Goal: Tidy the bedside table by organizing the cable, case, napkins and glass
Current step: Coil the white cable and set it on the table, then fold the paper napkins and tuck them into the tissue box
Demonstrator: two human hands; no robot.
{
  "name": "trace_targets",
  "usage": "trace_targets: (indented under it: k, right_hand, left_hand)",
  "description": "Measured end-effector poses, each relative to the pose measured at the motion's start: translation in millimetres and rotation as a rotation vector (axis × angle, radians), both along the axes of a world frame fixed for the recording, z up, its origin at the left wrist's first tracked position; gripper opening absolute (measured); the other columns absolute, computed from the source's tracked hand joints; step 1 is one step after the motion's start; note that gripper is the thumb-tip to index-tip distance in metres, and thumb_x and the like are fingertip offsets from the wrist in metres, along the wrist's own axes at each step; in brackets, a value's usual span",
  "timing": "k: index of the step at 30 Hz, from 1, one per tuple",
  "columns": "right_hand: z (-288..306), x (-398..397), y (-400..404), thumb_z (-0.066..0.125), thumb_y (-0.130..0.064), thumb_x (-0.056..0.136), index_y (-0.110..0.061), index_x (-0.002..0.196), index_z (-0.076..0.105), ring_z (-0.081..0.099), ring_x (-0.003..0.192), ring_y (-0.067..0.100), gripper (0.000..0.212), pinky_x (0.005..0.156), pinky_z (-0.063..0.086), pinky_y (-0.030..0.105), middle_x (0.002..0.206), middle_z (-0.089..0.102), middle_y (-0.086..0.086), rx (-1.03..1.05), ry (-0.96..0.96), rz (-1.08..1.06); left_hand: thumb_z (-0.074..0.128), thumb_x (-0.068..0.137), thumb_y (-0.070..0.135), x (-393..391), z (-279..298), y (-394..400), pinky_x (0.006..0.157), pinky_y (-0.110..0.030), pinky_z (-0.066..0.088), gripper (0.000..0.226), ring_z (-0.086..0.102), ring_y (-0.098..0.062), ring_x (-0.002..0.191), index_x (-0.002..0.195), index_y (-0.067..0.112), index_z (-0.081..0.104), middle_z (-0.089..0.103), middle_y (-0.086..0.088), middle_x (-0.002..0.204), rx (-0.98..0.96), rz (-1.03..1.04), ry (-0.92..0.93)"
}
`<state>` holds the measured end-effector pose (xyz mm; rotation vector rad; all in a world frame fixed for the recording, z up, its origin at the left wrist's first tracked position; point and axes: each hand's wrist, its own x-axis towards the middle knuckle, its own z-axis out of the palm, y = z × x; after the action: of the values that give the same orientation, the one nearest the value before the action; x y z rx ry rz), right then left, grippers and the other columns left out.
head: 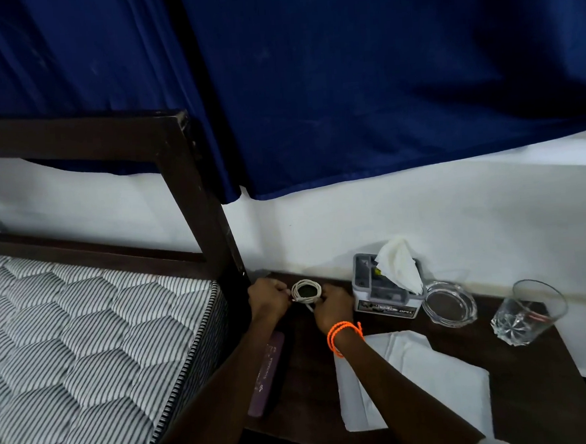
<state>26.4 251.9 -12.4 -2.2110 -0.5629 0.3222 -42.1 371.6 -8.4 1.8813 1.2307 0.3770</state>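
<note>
Mid-frame, coiled white cable (306, 291) sits btwn my left hand (268, 298) & right hand (332, 308), both sets of fingers pinched on its rim.

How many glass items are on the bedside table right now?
2. A clear ashtray sits right beside the tissue box. A drinking glass stands apart at the table's far right edge. Nothing suggests another hidden one.
</note>
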Motion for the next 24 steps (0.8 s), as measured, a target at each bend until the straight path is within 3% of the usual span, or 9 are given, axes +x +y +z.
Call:
trace_targets:
  k: [6, 11, 15, 17, 19, 24]
  right_hand:
    - [8, -10, -22, 0.063, 0.002, 0.081, 0.003, 0.098, 0.073, 0.065, 0.104, 0.037, 0.02, 0.09, 0.048, 0.035, 0.104, 0.073, 0.022, 0.029, -0.035, 0.049]
    - [20, -21, -72, 0.066, -0.005, 0.087, 0.001, 0.118, 0.069, 0.064, 0.113, 0.033, 0.032, 0.1, 0.042, 0.032, 0.117, 0.071, 0.019, -0.001, -0.059, 0.053]
    - [26, -23, -134, 0.07, -0.008, 0.086, -0.003, 0.111, 0.074, 0.068, 0.108, 0.029, 0.026, 0.095, 0.043, 0.026, 0.111, 0.074, 0.015, 0.004, -0.046, -0.026]
    - [28, -22, -170, 0.071, -0.011, 0.086, -0.005, 0.11, 0.075, 0.071, 0.104, 0.029, 0.025, 0.099, 0.049, 0.03, 0.109, 0.075, 0.014, 0.004, -0.002, -0.084]
    - [26, -19, -202, 0.073, -0.013, 0.086, -0.005, 0.108, 0.075, 0.073, 0.097, 0.029, 0.024, 0.097, 0.052, 0.035, 0.105, 0.076, 0.013, -0.004, 0.027, -0.139]
    - [17, -13, -268, 0.075, -0.022, 0.085, -0.008, 0.112, 0.074, 0.069, 0.105, 0.027, 0.031, 0.094, 0.048, 0.029, 0.107, 0.076, 0.011, -0.113, 0.016, -0.234]
  left_hand:
    - [0.07, 0.085, 0.011, -12, 23, -30, 0.094, -0.03, 0.057, 0.02, 0.075, -0.02, 0.097, 0.099, 0.015, 0.082, 0.081, -0.009, 0.097, 0.073, 0.002, -0.03]
    - [0.069, 0.087, 0.02, -23, 38, -75, 0.095, -0.027, 0.05, 0.018, 0.072, -0.022, 0.106, 0.099, 0.02, 0.083, 0.08, -0.007, 0.104, 0.124, -0.103, -0.013]
    - [0.07, 0.086, 0.018, -34, 38, -126, 0.083, -0.018, 0.053, 0.014, 0.075, -0.014, 0.084, 0.09, 0.019, 0.083, 0.08, -0.003, 0.082, 0.033, -0.129, -0.06]
    - [0.068, 0.085, 0.013, -39, 35, -148, 0.078, -0.025, 0.062, 0.013, 0.076, -0.017, 0.073, 0.083, 0.016, 0.081, 0.078, -0.004, 0.073, -0.044, -0.2, -0.08]
    - [0.068, 0.085, 0.01, -43, 31, -166, 0.08, -0.035, 0.064, 0.014, 0.078, -0.022, 0.074, 0.079, 0.016, 0.08, 0.079, -0.007, 0.075, -0.052, -0.258, -0.069]
    - [0.064, 0.085, 0.013, -48, 23, -208, 0.085, -0.034, 0.06, 0.017, 0.077, -0.021, 0.083, 0.079, 0.013, 0.08, 0.079, -0.006, 0.079, 0.021, -0.36, -0.008]
